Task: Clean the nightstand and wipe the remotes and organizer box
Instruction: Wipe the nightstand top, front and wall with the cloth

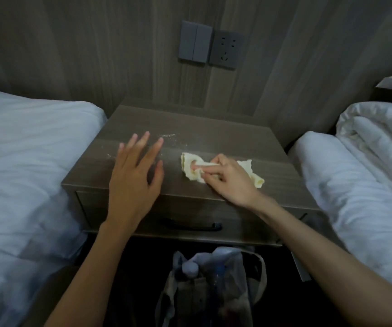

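Right grip (228, 178): fingers curled round a crumpled pale-yellow cloth (246, 168), one finger laid straight along its top; the cloth is pressed onto the desk (202, 133), right of the desk's middle and near its front edge.

Left grip (133, 182): fingers straight and spread, holding nothing; palm down over the left half of the desk. Whether it touches the surface cannot be told.

Desk: grey-brown wood grain. White specks (169, 136) lie on its top, left of centre, just beyond the left fingertips and apart from the cloth. The remotes and organizer box do not show on the desk.

Drawer (237, 223): in the desk's front face, closed, with a dark bar handle (190, 226).

Bag (213, 279): on the floor below the desk's front, translucent plastic, open-mouthed, contents dim; a bottle-like shape shows inside.

Bed, white cover (25, 161): against the desk's left side.

Bed with a bunched white duvet (360, 180): beside the desk's right side.

Switch plate (195, 43) and socket (228, 49): side by side on the wood-panel wall above the desk's back edge.
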Tool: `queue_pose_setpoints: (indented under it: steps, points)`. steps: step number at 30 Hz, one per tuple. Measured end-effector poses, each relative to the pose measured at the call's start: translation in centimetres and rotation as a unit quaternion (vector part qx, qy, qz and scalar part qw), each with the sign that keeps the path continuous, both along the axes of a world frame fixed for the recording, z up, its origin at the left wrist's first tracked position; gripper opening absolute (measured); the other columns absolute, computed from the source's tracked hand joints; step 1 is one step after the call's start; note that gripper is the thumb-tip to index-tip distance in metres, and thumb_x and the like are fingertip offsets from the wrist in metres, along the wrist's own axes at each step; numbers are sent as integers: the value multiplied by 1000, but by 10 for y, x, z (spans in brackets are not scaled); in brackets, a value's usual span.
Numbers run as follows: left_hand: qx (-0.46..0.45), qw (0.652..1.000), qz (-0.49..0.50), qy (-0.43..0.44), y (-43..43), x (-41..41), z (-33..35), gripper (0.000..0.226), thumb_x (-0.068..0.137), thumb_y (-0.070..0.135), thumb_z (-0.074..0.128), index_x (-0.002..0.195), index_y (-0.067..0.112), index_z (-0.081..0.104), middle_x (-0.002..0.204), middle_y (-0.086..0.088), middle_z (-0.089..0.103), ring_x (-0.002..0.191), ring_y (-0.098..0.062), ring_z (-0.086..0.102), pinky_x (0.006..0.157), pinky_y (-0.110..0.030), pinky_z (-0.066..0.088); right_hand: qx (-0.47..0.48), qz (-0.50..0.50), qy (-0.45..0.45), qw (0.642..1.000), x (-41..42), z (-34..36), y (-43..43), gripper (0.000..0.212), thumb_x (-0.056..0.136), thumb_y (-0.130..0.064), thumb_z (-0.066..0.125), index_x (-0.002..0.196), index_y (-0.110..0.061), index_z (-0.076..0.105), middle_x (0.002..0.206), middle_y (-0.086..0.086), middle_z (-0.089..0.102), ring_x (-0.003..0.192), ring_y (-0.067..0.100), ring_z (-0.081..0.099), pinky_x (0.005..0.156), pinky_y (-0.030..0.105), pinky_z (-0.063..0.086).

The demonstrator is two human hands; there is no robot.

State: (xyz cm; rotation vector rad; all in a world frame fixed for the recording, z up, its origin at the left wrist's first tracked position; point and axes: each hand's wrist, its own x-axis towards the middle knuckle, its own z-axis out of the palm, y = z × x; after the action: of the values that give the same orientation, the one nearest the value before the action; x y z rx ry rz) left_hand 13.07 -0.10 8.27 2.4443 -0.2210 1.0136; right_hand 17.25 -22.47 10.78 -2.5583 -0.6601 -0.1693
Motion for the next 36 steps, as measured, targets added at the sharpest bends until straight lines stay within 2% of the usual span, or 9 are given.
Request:
queue_pose_setpoints:
  steps: [5,9,16,19,23,26,29,33,36]
  points:
    - [-39,999,13,9,14,-13,-5,46,97,30,41,141,18,48,153,-8,37,146,-26,24,120,-43,11,16,36,-7,999,-59,-2,-11,29,96,-25,58,120,-40,65,90,-2,52,84,16,51,78,32,40]
    - [-70,997,29,12,22,-17,-6,42,99,20,49,141,17,48,153,-8,38,146,-26,24,120,-44,14,9,48,-12,999,-79,-9,-17,31,93,-40,47,116,-39,68,90,-6,52,85,16,50,79,30,39]
    - [-87,995,44,7,37,-21,-9,42,98,15,50,140,15,50,150,-12,40,143,-30,29,119,-46,18,90,21,-34,995,-82,23,-29,27,94,-13,59,116,-26,70,90,-6,49,79,6,50,73,14,38]
    - [-94,994,52,2,42,-20,-9,42,98,16,49,140,16,50,150,-12,41,143,-29,29,118,-41,16,71,-39,-100,992,-59,47,-39,27,94,-17,59,116,-28,70,91,-4,49,84,13,50,78,22,39]
    - [-88,995,54,-11,40,-15,-7,41,97,14,51,138,14,52,148,-13,44,141,-30,32,118,-43,20,-17,-127,-160,979,-9,64,-60,27,96,-27,54,117,-34,68,102,1,52,97,29,49,84,44,43]
    - [-70,997,44,-6,33,-7,-4,41,97,16,52,138,14,52,147,-14,44,141,-32,33,117,-49,24,-52,-198,-110,973,43,55,-82,27,98,-33,49,118,-40,67,113,4,54,106,31,46,90,46,41]
    - [-54,998,38,10,25,1,-3,42,97,18,52,139,15,51,149,-12,42,143,-30,30,119,-48,19,-62,-222,-34,972,87,28,-102,27,94,-43,43,111,-56,60,120,5,60,115,35,50,95,47,38]
    - [-29,999,28,16,16,6,-4,43,96,18,54,139,17,51,150,-10,40,144,-29,27,120,-44,13,-95,-265,28,959,105,6,-105,33,97,-43,44,127,-43,58,138,6,47,126,38,36,104,46,30]
    - [-17,1000,26,1,12,10,-3,41,96,19,53,138,16,52,149,-10,42,143,-30,28,119,-45,14,-73,-256,29,963,102,3,-104,35,98,-44,46,131,-40,57,130,10,44,122,36,38,107,41,29]
